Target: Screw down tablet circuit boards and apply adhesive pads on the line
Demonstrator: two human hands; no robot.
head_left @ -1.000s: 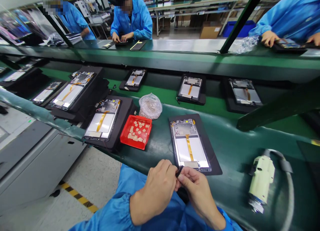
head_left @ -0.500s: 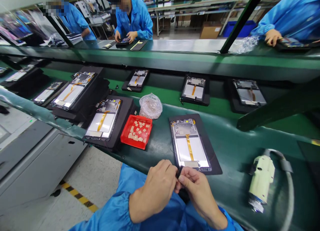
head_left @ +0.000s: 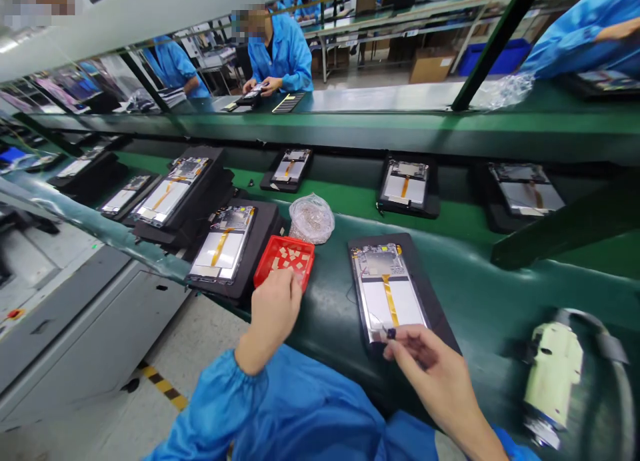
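Observation:
My left hand [head_left: 274,309] is at the near edge of a red tray [head_left: 259,272] that holds small beige squares [head_left: 289,253]. Its fingers are curled downward and closed, and the tips are hidden, so what they pinch, if anything, does not show. Between thumb and fingertips, my right hand [head_left: 434,364] pinches a small black part [head_left: 391,333] with a thin lead. It hovers over the lower end of an opened tablet [head_left: 407,301], whose circuit board, white battery and orange ribbon cable are exposed. Under the tablet lies a black foam pad [head_left: 440,301].
A clear bag of small pieces [head_left: 312,218] sits behind the tray. Left of the tray, another opened tablet [head_left: 223,244] rests on stacked pads. More tablets [head_left: 406,181] line the green belt. A pale corded tool [head_left: 553,374] lies at right. Co-workers [head_left: 280,51] sit opposite.
My hands have parted. The left went from the small black part to the red tray; the right moved slightly right, still holding the part. The view has shifted a little.

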